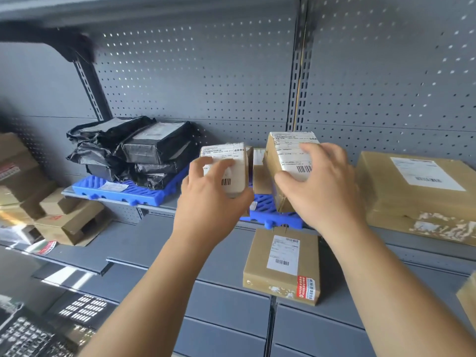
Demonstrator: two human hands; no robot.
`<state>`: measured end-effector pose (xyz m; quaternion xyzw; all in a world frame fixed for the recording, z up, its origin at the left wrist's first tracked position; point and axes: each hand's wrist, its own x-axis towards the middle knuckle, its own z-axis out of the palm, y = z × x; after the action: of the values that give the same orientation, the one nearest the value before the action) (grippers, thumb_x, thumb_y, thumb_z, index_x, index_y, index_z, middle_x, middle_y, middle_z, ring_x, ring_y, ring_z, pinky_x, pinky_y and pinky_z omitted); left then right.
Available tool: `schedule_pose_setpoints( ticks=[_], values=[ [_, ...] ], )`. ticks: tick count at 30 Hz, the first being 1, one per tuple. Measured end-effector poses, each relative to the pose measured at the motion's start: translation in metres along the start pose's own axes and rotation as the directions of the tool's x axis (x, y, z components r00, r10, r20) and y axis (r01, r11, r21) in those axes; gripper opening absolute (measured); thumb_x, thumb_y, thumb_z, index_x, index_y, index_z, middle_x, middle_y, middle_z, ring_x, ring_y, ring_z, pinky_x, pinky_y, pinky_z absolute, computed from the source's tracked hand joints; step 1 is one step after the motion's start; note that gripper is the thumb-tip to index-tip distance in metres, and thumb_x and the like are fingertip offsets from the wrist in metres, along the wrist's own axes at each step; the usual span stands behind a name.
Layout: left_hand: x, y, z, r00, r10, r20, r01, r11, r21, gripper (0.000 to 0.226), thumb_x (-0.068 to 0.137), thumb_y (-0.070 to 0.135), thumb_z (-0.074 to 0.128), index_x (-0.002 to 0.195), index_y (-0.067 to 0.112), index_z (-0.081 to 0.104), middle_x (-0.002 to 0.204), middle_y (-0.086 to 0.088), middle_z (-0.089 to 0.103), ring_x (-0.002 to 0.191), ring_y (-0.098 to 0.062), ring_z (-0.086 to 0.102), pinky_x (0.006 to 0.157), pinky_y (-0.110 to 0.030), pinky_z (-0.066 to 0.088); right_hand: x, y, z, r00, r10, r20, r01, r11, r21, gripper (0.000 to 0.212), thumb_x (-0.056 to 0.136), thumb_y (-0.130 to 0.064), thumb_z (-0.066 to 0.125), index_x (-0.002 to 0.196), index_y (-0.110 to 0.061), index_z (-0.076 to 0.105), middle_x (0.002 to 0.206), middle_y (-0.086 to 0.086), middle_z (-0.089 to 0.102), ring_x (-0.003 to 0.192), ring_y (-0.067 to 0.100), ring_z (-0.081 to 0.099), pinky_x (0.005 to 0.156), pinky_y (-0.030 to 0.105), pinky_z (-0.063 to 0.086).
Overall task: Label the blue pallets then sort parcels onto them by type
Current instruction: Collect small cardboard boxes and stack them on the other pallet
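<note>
Two blue pallets lie on a grey shelf. The left blue pallet (pixel 121 193) carries a white label and a heap of black plastic mailer bags (pixel 134 150). The right blue pallet (pixel 273 215) holds cardboard boxes. My left hand (pixel 208 197) grips a small white box (pixel 231 166) with a barcode label, at the pallet's left edge. My right hand (pixel 322 184) holds a brown cardboard box (pixel 286 155) with a white shipping label, standing on the right pallet. Another small brown box (pixel 260 173) sits between the two.
A large flat brown parcel (pixel 422 191) lies on the shelf at the right. A brown box with a red sticker (pixel 283 264) rests on the lower shelf. Stacked cardboard boxes (pixel 59 217) fill the left side. A perforated grey back panel (pixel 206 73) rises behind.
</note>
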<state>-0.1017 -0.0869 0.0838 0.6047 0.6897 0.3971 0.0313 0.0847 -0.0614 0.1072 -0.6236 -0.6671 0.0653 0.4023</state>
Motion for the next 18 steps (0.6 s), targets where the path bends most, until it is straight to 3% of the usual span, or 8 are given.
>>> schedule_pose_setpoints(
  ticks=[4, 10, 18],
  values=[
    [0.036, 0.007, 0.002, 1.0, 0.013, -0.019, -0.013, 1.0, 0.008, 0.058, 0.078, 0.053, 0.069, 0.133, 0.047, 0.054, 0.144, 0.015, 0.036, 0.126, -0.023, 0.05, 0.098, -0.048, 0.051, 0.034, 0.0, 0.009, 1.0, 0.003, -0.008, -0.002, 1.0, 0.014, 0.069, 0.078, -0.056, 0.06, 0.141, -0.032, 0.05, 0.15, -0.002, 0.038, 0.129, 0.033, 0.044, 0.104, 0.047, 0.042],
    [0.083, 0.005, 0.013, 0.998, 0.038, -0.047, -0.039, 0.999, -0.01, 0.055, 0.079, 0.056, 0.068, 0.132, 0.047, 0.057, 0.147, 0.014, 0.04, 0.13, -0.023, 0.049, 0.104, -0.044, 0.049, 0.08, -0.005, 0.024, 1.0, -0.014, 0.002, 0.014, 1.0, 0.023, 0.074, 0.076, -0.062, 0.052, 0.144, -0.032, 0.05, 0.15, -0.004, 0.038, 0.129, 0.03, 0.044, 0.103, 0.049, 0.043],
    [0.138, -0.017, 0.025, 0.997, 0.071, -0.038, -0.072, 0.997, -0.011, 0.064, 0.079, 0.064, 0.065, 0.137, 0.042, 0.055, 0.147, 0.014, 0.046, 0.129, -0.021, 0.052, 0.103, -0.043, 0.049, 0.114, -0.014, 0.055, 1.0, 0.022, 0.006, -0.021, 0.999, -0.045, 0.066, 0.082, -0.062, 0.057, 0.139, -0.029, 0.051, 0.143, -0.001, 0.045, 0.124, 0.034, 0.049, 0.096, 0.048, 0.047]
  ],
)
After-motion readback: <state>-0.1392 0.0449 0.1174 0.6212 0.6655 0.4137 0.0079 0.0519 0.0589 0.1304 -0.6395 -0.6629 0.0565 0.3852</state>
